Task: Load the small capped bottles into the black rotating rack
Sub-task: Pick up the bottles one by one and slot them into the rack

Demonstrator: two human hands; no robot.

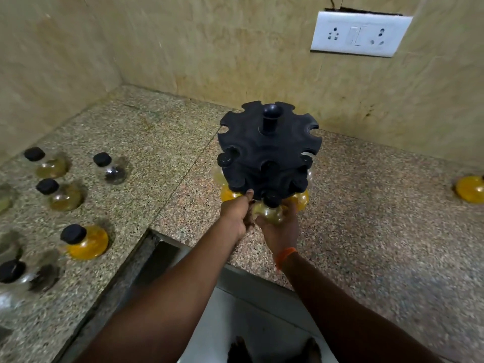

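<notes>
The black rotating rack [269, 150] stands upright on the speckled granite surface [146, 142], close to the corner of the wall [183, 48]. Its top tier shows open notches around a central post. The lower tier carries several hung bottles [227, 193], their black caps seated in the notches and their round bodies hanging beneath, some with yellow contents.

Both hands meet at the near edge of the rack's lower tier. The right hand [281, 231], with an orange band [285, 255] at the wrist, cups a small capped bottle [269, 212] from below, fingers curled round its clear body. The bottle's black cap lies against the nearest notch of the lower tier. The left hand [234, 217] is just left of that bottle, touching the right hand. Its thumb tip presses the rim of the lower tier, and its fingers curl downward; whether they grip anything cannot be told.

Well to the left of the rack, loose capped bottles [60, 193] stand apart from one another on the surface, with pale, dark and yellow contents. Well to the right of the rack a yellow bottle [470, 189] sits at the frame's edge. Above and right of the rack, a white switch plate [360, 34] is set in the wall.
</notes>
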